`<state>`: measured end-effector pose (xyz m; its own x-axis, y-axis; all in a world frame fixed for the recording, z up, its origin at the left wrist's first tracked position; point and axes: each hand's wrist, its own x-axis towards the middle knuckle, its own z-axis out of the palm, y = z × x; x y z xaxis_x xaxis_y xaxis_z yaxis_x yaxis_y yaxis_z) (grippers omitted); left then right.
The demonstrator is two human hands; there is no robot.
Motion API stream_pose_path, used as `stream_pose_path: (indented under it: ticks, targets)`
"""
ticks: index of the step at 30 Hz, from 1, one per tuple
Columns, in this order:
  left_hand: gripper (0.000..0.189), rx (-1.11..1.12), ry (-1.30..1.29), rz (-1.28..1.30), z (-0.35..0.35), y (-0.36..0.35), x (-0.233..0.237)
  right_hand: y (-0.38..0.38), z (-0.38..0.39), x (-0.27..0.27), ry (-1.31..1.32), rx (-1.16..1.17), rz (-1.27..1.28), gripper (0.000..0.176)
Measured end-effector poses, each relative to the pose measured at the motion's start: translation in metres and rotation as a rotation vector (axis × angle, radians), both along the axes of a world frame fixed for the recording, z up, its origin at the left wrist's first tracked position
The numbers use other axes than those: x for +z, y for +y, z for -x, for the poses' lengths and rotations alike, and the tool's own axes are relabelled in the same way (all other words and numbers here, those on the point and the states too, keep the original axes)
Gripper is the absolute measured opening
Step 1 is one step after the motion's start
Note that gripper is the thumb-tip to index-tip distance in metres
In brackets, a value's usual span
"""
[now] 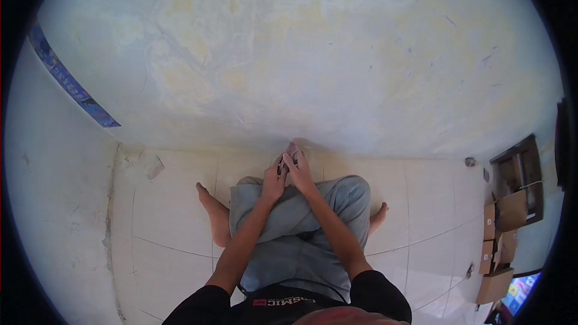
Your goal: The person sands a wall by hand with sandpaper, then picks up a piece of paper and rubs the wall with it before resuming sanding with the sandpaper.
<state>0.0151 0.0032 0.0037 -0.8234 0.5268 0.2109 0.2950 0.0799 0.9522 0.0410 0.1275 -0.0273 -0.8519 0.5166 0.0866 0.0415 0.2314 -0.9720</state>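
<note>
Both of my hands are together in front of my crossed legs, close to the base of the wall. My left hand (275, 179) has its fingers bent around a small brownish-purple object (291, 149) with thin pale strands on it. From the other side, my right hand (298, 171) touches the same object, its fingers curled against it. What the object is cannot be made out, and its lower part is hidden by my fingers.
A stained pale wall (289, 54) rises ahead, above a tiled floor (421, 222). Cardboard boxes (497, 286), a wooden frame (519, 171) and a lit screen (522, 292) are at the right. A clear wrapper (156, 167) lies at the left; a blue strip (69, 81) is on the wall.
</note>
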Motion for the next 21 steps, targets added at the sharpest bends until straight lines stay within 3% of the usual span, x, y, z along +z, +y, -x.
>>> stream_pose_path:
  ticks: [2,4,5,7,8,10,11,14,16,17,19,20,21]
  targets:
    - [0.037,0.031,-0.101,0.036,0.001,0.002,-0.004,0.001,0.000,0.005,-0.049,0.008,-0.024,0.044]
    - [0.034,0.098,-0.255,-0.244,0.001,0.008,-0.009,-0.011,-0.011,0.054,0.104,-0.048,0.129,0.049]
    - [0.034,0.119,-0.254,-0.259,0.002,0.009,-0.011,-0.009,-0.012,0.054,0.102,-0.024,0.118,0.049]
    - [0.036,0.071,-0.331,-0.335,0.004,0.009,-0.015,-0.004,-0.016,0.049,0.074,-0.125,-0.138,0.047]
    - [0.036,0.098,-0.333,-0.347,0.003,0.008,-0.014,-0.003,-0.017,0.044,0.070,-0.097,-0.144,0.047]
    - [0.034,0.017,-0.501,-0.437,0.004,0.007,-0.013,0.001,-0.016,0.030,0.063,-0.373,-0.419,0.031]
    - [0.034,0.036,-0.504,-0.444,0.005,0.007,-0.017,0.003,-0.014,0.027,0.060,-0.354,-0.422,0.031]
    - [0.034,0.139,-0.698,-0.503,0.012,0.004,-0.028,0.006,-0.008,0.020,-0.032,-0.379,-0.207,0.027]
    - [0.036,0.175,-0.799,-0.479,0.013,0.004,-0.032,0.008,-0.010,0.025,-0.213,-0.195,0.139,0.025]
    - [0.036,0.178,-0.802,-0.477,0.012,0.005,-0.029,0.010,-0.009,0.018,-0.217,-0.193,0.141,0.025]
    - [0.041,0.384,-0.369,-0.252,0.003,0.005,-0.010,0.018,-0.008,-0.001,-0.163,-0.178,-0.137,0.026]
    - [0.041,0.380,-0.375,-0.247,-0.001,0.001,0.004,0.015,-0.011,0.008,-0.170,-0.182,-0.134,0.026]
    - [0.048,0.419,-0.006,-0.118,-0.004,-0.004,0.022,0.008,-0.013,0.030,-0.143,-0.246,-0.156,0.027]
